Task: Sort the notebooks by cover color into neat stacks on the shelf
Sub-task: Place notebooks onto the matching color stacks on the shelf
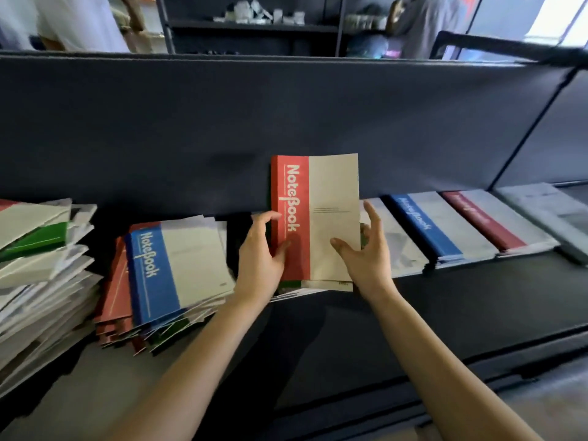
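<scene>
The left hand is gripping the red notebook mid-frame; the right hand, fingers spread, is steadying it. It is likely heading for the red stack, far right.

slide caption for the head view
Left hand grips a red notebook, right hand steadying it, over a mixed pile beside the blue stack.
</scene>
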Demonstrator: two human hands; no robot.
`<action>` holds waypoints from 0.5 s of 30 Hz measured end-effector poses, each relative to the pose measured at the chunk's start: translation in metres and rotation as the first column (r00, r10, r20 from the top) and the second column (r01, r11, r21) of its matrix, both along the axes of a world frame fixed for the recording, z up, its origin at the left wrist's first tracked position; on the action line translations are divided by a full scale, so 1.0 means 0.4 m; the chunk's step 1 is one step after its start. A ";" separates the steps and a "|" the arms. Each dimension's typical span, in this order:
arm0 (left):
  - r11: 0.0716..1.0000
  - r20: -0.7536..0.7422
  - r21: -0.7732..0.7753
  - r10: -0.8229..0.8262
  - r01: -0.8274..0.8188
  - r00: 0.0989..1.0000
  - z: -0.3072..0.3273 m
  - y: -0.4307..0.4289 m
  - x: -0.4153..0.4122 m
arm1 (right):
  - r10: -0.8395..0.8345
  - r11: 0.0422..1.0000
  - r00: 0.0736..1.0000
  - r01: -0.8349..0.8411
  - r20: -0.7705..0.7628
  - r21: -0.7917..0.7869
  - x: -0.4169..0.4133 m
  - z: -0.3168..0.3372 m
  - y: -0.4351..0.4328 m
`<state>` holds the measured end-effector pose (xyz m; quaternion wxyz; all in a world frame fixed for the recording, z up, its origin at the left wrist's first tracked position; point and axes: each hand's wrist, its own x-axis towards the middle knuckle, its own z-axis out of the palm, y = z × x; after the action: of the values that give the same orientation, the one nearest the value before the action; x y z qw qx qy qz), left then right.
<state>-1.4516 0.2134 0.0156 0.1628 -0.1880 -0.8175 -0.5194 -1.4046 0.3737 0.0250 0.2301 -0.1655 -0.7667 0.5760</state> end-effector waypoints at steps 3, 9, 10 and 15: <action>0.998 0.008 0.023 -0.053 0.053 0.999 0.006 0.063 0.011 | -0.077 0.995 0.997 0.076 -0.004 -0.065 0.027 -0.008 0.056; 0.965 0.017 0.079 -0.250 0.248 0.968 -0.016 0.184 0.036 | -0.239 0.963 0.971 0.234 -0.022 -0.135 0.075 -0.022 0.185; 0.959 0.024 0.092 -0.272 0.269 0.962 -0.022 0.210 0.039 | -0.251 0.960 0.968 0.246 -0.020 -0.131 0.084 -0.023 0.210; 0.959 0.063 0.158 -0.250 0.237 0.966 -0.040 0.353 0.061 | -0.230 0.965 0.973 0.229 0.008 -0.127 0.113 -0.030 0.353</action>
<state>-1.4273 0.3545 -0.0004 0.0774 -0.2531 -0.7530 -0.6024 -1.3596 0.5150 0.0131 0.2868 -0.2653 -0.7036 0.5936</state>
